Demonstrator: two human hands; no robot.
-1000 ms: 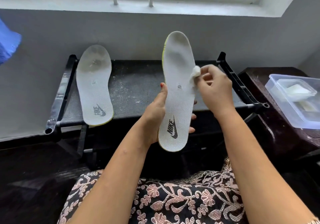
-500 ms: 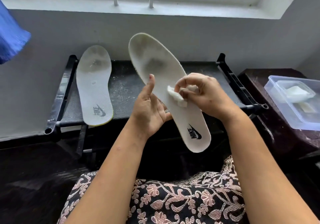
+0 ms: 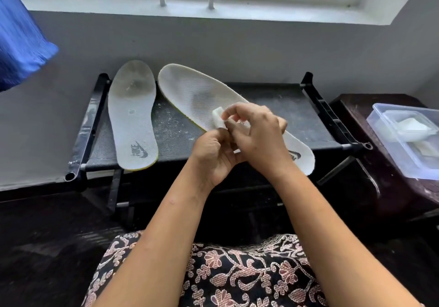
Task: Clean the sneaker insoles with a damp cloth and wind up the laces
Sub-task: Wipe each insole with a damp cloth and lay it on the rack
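Cloth (image 3: 218,117), small and white, is pinched between the fingertips of the right hand (image 3: 257,135) and pressed on the middle of an insole (image 3: 190,90), which is clamped from beneath by the left hand (image 3: 213,157) and held slanted, toe up-left, logo heel down-right. A second insole (image 3: 133,116), grey-smudged at the toe, is laid flat on the black rack (image 3: 297,107) just to the left, apart from the first. A clear tub (image 3: 389,145) holding white pieces is seen on the dark table (image 3: 351,107) at the right.
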